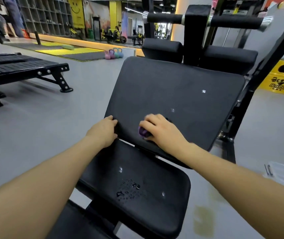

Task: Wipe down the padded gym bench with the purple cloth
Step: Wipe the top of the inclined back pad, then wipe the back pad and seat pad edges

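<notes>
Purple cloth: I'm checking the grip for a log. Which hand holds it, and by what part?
The right hand holds the purple cloth bunched under its curled fingers; only a small part shows. The left hand grips the back pad edge.

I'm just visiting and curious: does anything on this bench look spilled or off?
Yes. Water droplets sit pooled on the seat pad, not yet wiped. A few pale specks dot the back pad, where the right hand presses the purple cloth.
</notes>
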